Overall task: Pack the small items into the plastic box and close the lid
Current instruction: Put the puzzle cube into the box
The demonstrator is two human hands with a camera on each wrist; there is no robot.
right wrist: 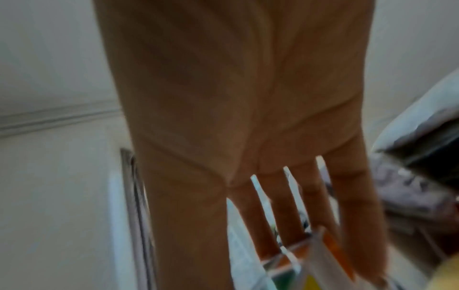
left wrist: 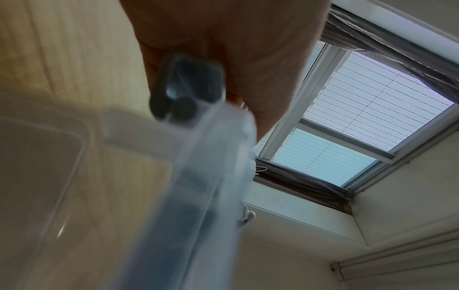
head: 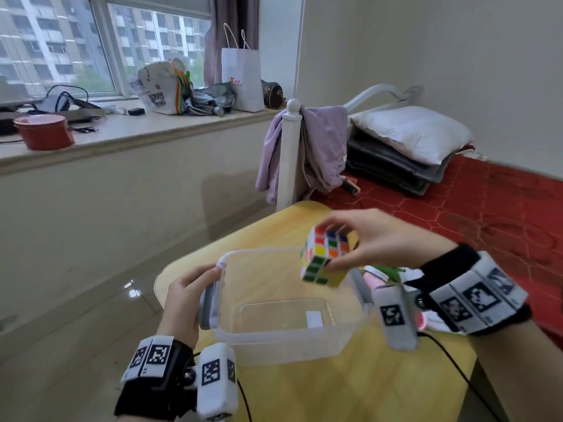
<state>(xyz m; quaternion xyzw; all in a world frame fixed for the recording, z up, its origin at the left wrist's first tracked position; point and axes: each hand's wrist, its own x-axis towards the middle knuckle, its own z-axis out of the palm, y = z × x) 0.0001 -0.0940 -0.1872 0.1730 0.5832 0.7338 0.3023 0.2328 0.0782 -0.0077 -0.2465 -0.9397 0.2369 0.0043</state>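
Nearest the head camera, the left hand curls round the grey latch handle on the left wall of the clear plastic box, steadying it on the yellow table. That box looks light and slick, likely to skid when nudged, so the handle seems the sound place to hold it.

Right of that hand, above the far right corner of the box, the right hand pinches a Rubik's cube between thumb below and fingertips on top; the cube hangs tilted, clear of the rim. It appears rigid, light and smooth-faced, best gripped across opposite faces as now, since its layers may twist under a corner hold.

Beneath the right wrist lie more small items, pink and green, mostly hidden by the wrist and its camera, so I cannot name them. No lid is in sight. Both wrist views are blurred; the right one shows only a cube corner.
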